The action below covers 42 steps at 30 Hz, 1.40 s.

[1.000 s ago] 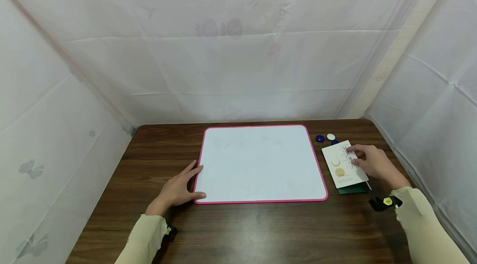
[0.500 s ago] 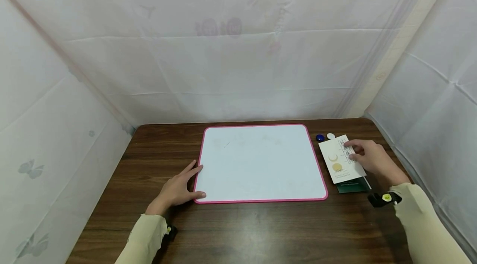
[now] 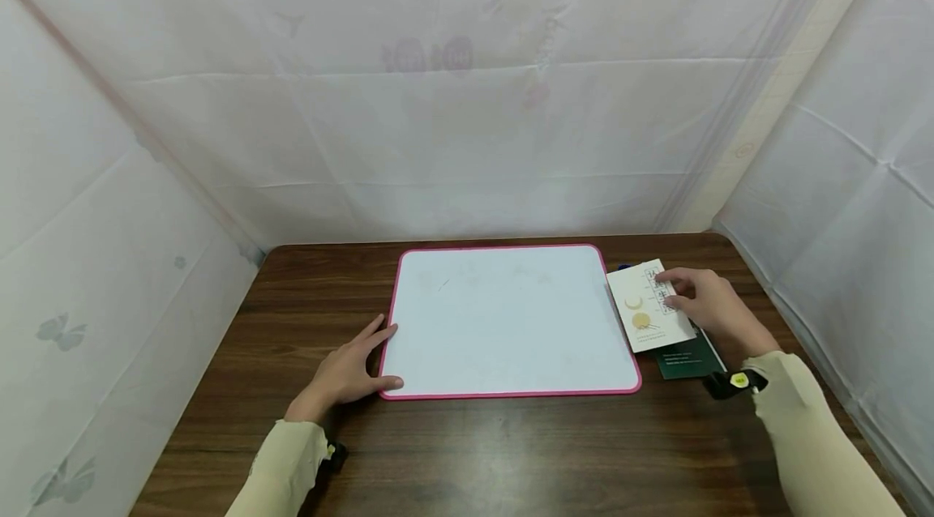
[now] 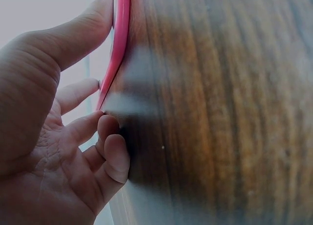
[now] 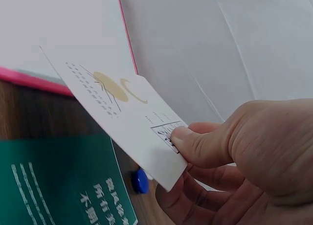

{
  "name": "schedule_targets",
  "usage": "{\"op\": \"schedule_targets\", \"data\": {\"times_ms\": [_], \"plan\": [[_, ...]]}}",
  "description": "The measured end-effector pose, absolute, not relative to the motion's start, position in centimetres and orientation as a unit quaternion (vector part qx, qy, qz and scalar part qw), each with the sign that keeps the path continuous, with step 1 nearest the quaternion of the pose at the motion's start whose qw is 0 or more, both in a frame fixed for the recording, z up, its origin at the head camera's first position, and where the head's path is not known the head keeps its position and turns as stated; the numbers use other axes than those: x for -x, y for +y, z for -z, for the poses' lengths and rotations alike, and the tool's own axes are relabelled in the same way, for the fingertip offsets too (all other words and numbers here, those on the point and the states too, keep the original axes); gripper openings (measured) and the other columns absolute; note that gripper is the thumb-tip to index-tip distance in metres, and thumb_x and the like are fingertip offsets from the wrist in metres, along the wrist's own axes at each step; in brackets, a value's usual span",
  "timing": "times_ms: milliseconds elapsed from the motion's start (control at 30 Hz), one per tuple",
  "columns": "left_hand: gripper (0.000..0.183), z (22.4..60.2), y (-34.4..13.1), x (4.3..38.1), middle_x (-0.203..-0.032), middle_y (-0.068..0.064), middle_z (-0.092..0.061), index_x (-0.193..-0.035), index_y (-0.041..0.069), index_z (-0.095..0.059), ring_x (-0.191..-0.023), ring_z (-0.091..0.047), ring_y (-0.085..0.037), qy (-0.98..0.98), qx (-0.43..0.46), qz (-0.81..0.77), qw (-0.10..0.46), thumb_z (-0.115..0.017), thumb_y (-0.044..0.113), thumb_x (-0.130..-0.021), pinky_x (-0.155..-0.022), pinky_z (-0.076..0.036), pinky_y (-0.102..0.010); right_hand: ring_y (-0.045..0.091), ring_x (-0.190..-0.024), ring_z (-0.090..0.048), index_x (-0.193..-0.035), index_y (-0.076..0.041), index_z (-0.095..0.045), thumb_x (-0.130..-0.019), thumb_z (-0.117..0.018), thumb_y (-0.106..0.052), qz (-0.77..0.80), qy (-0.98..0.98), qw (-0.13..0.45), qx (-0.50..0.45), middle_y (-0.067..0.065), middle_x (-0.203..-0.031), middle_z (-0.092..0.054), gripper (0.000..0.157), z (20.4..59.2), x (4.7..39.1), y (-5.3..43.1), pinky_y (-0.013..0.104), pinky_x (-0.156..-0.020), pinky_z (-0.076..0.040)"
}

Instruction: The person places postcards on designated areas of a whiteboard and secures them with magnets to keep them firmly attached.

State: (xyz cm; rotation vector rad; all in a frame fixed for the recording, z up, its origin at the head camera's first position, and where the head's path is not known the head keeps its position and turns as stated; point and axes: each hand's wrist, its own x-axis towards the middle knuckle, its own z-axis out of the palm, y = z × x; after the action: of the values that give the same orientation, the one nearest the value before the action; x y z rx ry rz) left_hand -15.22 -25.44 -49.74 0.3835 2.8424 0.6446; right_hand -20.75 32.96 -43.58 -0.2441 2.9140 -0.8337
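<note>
My right hand [image 3: 709,305] pinches a white card [image 3: 648,321] between thumb and fingers at its right side. The card bears a gold disc, a crescent and dark writing. It is raised and overlaps the right edge of a pink-rimmed whiteboard [image 3: 511,322]. A dark green card [image 3: 687,356] with white print lies on the table, partly under the white one in the head view. At the whiteboard's lower left corner rests my left hand [image 3: 346,367]. Its thumb lies on the board surface and its fingers are spread along the left edge; two fingers bend in the left wrist view.
A blue round magnet [image 5: 140,181] sits on the table beyond the green card, mostly hidden by the white card in the head view. The brown wooden table [image 3: 503,452] is bounded by white cloth walls [image 3: 467,152] behind and at both sides.
The white card has moved left, from above the green card to the whiteboard's edge, with my right hand. More of the green card shows, and the magnets are now mostly covered. My left hand stays put.
</note>
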Motion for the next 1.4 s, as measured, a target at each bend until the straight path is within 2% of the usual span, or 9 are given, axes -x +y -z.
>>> {"op": "schedule_targets", "data": {"times_ms": [133,333,867,1100,1400], "plan": [[0.096,49.7,-25.4,15.2,-0.169,-0.013,-0.026,-0.159,0.017,-0.042,-0.137,-0.047,-0.05,0.962,-0.129,-0.218,0.101,-0.082,0.058,-0.081,-0.1,-0.037,-0.076,0.032,-0.089,-0.059,-0.137,0.003,-0.061,-0.097,-0.068,-0.005,0.287,0.954,0.048,0.077,0.03,-0.117,-0.064,0.041,43.9,21.0,32.2,0.033,-0.067,-0.05],[0.096,49.8,-25.5,15.3,-0.169,-0.013,-0.025,-0.159,0.018,-0.042,-0.139,-0.046,-0.049,0.962,-0.129,-0.218,0.101,-0.082,0.058,-0.081,-0.101,-0.036,-0.076,0.032,-0.087,-0.06,-0.136,0.001,-0.063,-0.098,-0.067,-0.005,0.296,0.951,0.04,0.078,0.026,-0.108,-0.067,0.039,44.4,21.4,31.2,0.035,-0.068,-0.049],[0.096,49.6,-25.4,15.1,-0.168,-0.014,-0.026,-0.158,0.017,-0.043,-0.139,-0.045,-0.05,0.961,-0.13,-0.222,0.103,-0.082,0.058,-0.081,-0.102,-0.035,-0.077,0.03,-0.087,-0.06,-0.135,0.001,-0.064,-0.098,-0.067,-0.005,0.323,0.942,0.046,0.084,0.022,-0.107,-0.066,0.037,45.7,22.5,28.3,0.034,-0.068,-0.05],[0.096,49.7,-25.4,15.1,-0.169,-0.014,-0.025,-0.159,0.017,-0.042,-0.141,-0.044,-0.048,0.961,-0.126,-0.224,0.104,-0.082,0.057,-0.081,-0.103,-0.035,-0.076,0.031,-0.092,-0.061,-0.134,0.0,-0.065,-0.098,-0.068,-0.005,0.333,0.938,0.048,0.087,0.023,-0.111,-0.064,0.037,46.2,23.0,27.2,0.034,-0.07,-0.052],[0.096,49.5,-25.3,15.1,-0.168,-0.014,-0.025,-0.159,0.017,-0.042,-0.141,-0.043,-0.049,0.961,-0.126,-0.225,0.104,-0.083,0.056,-0.081,-0.103,-0.034,-0.076,0.027,-0.087,-0.059,-0.133,0.001,-0.066,-0.098,-0.068,-0.004,0.342,0.934,0.043,0.098,0.017,-0.103,-0.067,0.036,46.7,23.8,25.6,0.033,-0.068,-0.049]]}}
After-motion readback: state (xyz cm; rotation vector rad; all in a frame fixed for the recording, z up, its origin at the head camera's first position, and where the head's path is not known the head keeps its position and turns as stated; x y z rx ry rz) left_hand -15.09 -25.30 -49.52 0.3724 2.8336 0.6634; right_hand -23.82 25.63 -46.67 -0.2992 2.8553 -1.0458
